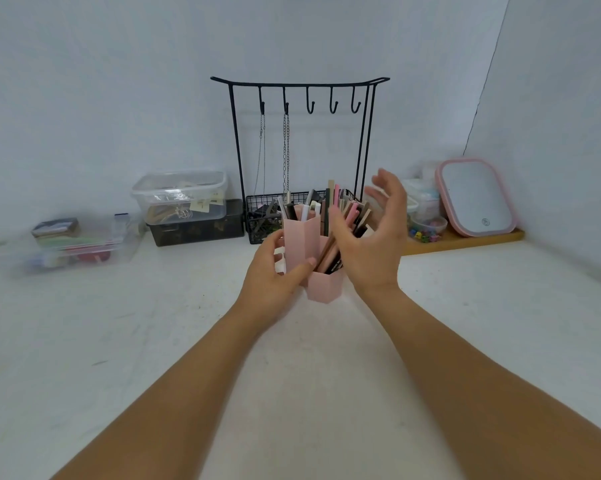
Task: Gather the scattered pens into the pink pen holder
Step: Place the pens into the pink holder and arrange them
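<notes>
We note the pink pen holder standing upright on the white surface, centre of view, in front of the black wire rack. It has several hexagonal compartments of differing height. The pens fill it: some stand near upright in the taller left compartment, a thicker bunch leans right out of the lower front one.

Our left hand holds the holder from its left side, thumb laid across the front face, fingers curled round the far side and mostly hidden. Our right hand is up beside the leaning bunch, palm facing left, fingers spread and loosely bent, gripping nothing; the thumb lies at or just before the leaning pens, contact unclear.

Outward: the rack carries five hooks, two chains hanging from the left ones, and a wire basket at its foot. Left of it, a clear lidded box sits on a dark tin; farther left, a blurred clear bin. At right, a pink-framed mirror leans on a wooden tray, small clear containers beside it.
</notes>
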Available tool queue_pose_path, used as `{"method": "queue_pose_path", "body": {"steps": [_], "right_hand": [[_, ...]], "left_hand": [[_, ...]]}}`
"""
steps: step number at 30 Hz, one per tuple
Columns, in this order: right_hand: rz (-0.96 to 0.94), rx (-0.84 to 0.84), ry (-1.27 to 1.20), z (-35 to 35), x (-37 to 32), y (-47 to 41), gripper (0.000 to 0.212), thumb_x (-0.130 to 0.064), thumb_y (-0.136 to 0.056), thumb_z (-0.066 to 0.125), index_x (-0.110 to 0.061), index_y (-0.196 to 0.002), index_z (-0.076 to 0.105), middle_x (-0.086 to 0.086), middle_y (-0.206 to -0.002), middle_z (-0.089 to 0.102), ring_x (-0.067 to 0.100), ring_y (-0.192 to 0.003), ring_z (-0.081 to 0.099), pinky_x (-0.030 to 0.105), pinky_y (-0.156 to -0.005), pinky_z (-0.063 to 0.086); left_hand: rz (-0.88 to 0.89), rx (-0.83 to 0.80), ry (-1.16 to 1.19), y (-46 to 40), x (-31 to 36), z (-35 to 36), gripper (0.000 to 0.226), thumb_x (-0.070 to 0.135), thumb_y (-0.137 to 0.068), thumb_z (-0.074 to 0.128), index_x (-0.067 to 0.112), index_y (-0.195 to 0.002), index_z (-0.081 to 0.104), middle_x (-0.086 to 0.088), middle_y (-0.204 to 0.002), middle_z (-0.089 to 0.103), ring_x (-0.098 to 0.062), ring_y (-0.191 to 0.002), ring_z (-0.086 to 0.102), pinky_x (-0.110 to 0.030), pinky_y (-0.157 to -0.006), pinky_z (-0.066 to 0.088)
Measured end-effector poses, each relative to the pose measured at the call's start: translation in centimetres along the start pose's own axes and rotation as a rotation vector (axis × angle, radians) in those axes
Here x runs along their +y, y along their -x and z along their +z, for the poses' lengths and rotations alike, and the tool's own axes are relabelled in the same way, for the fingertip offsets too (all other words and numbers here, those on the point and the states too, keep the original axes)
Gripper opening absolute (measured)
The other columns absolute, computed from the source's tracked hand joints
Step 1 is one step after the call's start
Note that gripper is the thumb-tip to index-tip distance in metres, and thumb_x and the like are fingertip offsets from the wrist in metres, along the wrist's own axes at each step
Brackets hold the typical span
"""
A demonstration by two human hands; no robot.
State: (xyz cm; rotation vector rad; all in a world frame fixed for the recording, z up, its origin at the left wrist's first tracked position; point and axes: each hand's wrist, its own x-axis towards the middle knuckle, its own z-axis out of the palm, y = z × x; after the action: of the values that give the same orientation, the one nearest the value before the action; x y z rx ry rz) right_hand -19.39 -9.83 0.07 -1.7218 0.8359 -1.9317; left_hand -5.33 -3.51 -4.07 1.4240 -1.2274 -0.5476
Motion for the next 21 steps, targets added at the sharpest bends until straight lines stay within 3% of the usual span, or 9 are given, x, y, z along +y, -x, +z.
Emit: {"method": "queue_pose_path", "body": {"steps": [3, 5, 8, 11, 14, 16, 18, 21], "right_hand": [[0.023, 0.134, -0.027, -0.2, 0.7, -0.3, 0.057, -0.033, -0.090, 0.066, -0.013, -0.139, 0.045, 0.000, -0.133, 0.051, 0.015, -0.121, 0.052, 0.045, -0.100, 0.051], [0.195, 0.111, -0.075, -0.1, 1.4, 0.0, 0.067, -0.051, -0.088, 0.057, -0.015, -0.143, 0.042, 0.001, -0.136, 0.050, 0.016, -0.125, 0.050, 0.046, -0.107, 0.045], [0.567, -0.185, -0.248, -0.6, 2.7, 0.7, 0.101, -0.081, -0.073, 0.049, -0.024, -0.154, 0.028, -0.006, -0.149, 0.045, 0.011, -0.138, 0.041, 0.048, -0.120, 0.029], [0.663, -0.420, -0.405, -1.3, 3.7, 0.8, 0.118, -0.099, -0.056, 0.049, -0.030, -0.151, 0.038, -0.004, -0.147, 0.054, 0.016, -0.138, 0.047, 0.048, -0.117, 0.033], [0.643, -0.574, -0.426, -1.5, 3.8, 0.9, 0.110, -0.084, -0.057, 0.070, -0.028, -0.147, 0.041, -0.001, -0.138, 0.062, 0.015, -0.128, 0.059, 0.043, -0.108, 0.045], [0.600, -0.691, -0.335, -1.6, 3.9, 1.1, 0.105, -0.050, -0.061, 0.091, -0.024, -0.146, 0.037, 0.001, -0.135, 0.065, 0.019, -0.123, 0.063, 0.047, -0.103, 0.051], [0.497, -0.756, -0.216, -1.5, 4.3, 1.3, 0.106, -0.019, -0.059, 0.097, -0.019, -0.146, 0.036, 0.001, -0.132, 0.066, 0.015, -0.118, 0.066, 0.036, -0.094, 0.057], [0.423, -0.685, -0.111, -0.6, 4.6, 1.4, 0.099, -0.012, -0.059, 0.097, -0.020, -0.140, 0.041, -0.008, -0.124, 0.068, -0.001, -0.106, 0.068, 0.016, -0.078, 0.056]], "left_hand": [[0.013, 0.016, -0.046, 0.0, -0.3, -0.1, 0.086, 0.032, -0.086, 0.079, 0.028, -0.156, 0.030, 0.007, -0.154, 0.040, -0.018, -0.137, 0.042, -0.037, -0.103, 0.044], [0.021, 0.039, -0.094, 0.1, -0.4, -0.5, 0.102, 0.036, -0.077, 0.085, 0.030, -0.158, 0.024, 0.006, -0.158, 0.032, -0.018, -0.139, 0.039, -0.045, -0.110, 0.043], [0.059, -0.029, -0.194, 0.5, -0.5, -0.9, 0.129, 0.054, -0.055, 0.092, 0.036, -0.158, 0.017, 0.011, -0.158, 0.028, -0.015, -0.141, 0.035, -0.046, -0.113, 0.040], [0.085, -0.089, -0.240, 0.5, -0.9, -0.9, 0.128, 0.057, -0.055, 0.092, 0.034, -0.157, 0.018, 0.010, -0.155, 0.034, -0.013, -0.139, 0.037, -0.049, -0.113, 0.040], [0.100, -0.090, -0.219, 0.1, -1.2, -0.8, 0.117, 0.045, -0.065, 0.093, 0.029, -0.157, 0.022, 0.007, -0.152, 0.040, -0.013, -0.134, 0.042, -0.048, -0.112, 0.042], [0.126, -0.094, -0.210, -0.1, -1.3, -0.8, 0.115, 0.047, -0.067, 0.092, 0.028, -0.157, 0.023, 0.006, -0.150, 0.043, -0.013, -0.130, 0.046, -0.044, -0.108, 0.045], [0.148, -0.097, -0.187, -0.1, -1.4, -0.9, 0.113, 0.043, -0.068, 0.092, 0.027, -0.157, 0.025, 0.007, -0.147, 0.045, -0.010, -0.125, 0.051, -0.035, -0.101, 0.048], [0.157, -0.099, -0.169, -0.6, -1.7, -0.9, 0.106, 0.034, -0.075, 0.090, 0.031, -0.158, 0.025, 0.011, -0.145, 0.050, -0.008, -0.124, 0.054, -0.030, -0.097, 0.051]]}}
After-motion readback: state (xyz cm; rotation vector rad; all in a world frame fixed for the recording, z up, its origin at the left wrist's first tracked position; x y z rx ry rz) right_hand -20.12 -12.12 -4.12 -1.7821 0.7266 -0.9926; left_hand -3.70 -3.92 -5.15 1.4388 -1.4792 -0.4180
